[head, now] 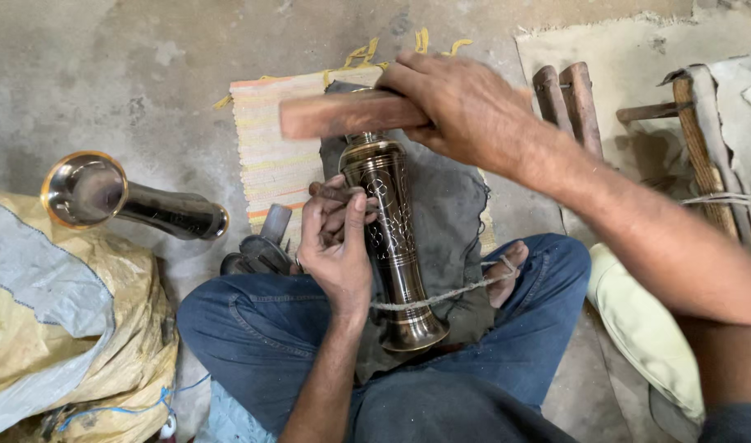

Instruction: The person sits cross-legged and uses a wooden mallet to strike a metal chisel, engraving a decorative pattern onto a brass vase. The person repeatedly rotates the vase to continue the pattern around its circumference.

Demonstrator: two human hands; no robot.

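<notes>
Centrally, brass vase (392,238) lies across lap on dark cloth (449,213); left hand (339,246) fingers curled against its engraved side, right hand (461,102) clenched around wooden block (343,113) above its neck

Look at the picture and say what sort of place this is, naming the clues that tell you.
Probably a small floor-level metalcraft workshop. The left hand steadies an engraved brass vase on a dark cloth, the right hand grips a wooden mallet above it, and a second metal vase lies on the bare concrete floor.

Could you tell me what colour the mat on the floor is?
Cream mat with faint orange and yellow stripes; head view.
</notes>
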